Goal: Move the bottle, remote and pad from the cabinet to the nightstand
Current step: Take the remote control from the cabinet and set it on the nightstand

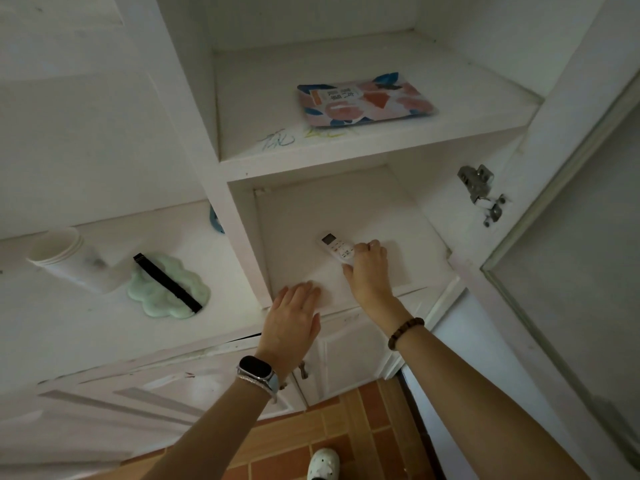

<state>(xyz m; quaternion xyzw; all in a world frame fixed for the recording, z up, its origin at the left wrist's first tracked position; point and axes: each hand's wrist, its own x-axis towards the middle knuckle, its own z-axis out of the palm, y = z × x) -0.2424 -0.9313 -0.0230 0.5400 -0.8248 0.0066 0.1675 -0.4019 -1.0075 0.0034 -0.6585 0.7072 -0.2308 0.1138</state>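
The right hand [367, 268], reaching into the lower cabinet compartment, has its fingers curled over the near end of the white remote [335, 249], which lies on the lower shelf [408, 237]; whether the grip has fully closed cannot be told. The left hand [292, 315] rests flat and empty, fingers together, on the front edge of the same shelf. The patterned pad [363, 100], pink and blue, lies untouched on the upper shelf [263, 98] above, well apart from both hands. No bottle is visible, and the nightstand is out of view, so whether the bottle has been moved cannot be judged; the remote appears to be mid-pickup and the pad is left to do. To the left, an open ledge [104, 323] carries a stack of paper cups [59, 249] and a green cloud-shaped item [166, 289] with a black strap [168, 284] across it. The open cabinet door [571, 271] stands at right; nothing blocks either shelf.
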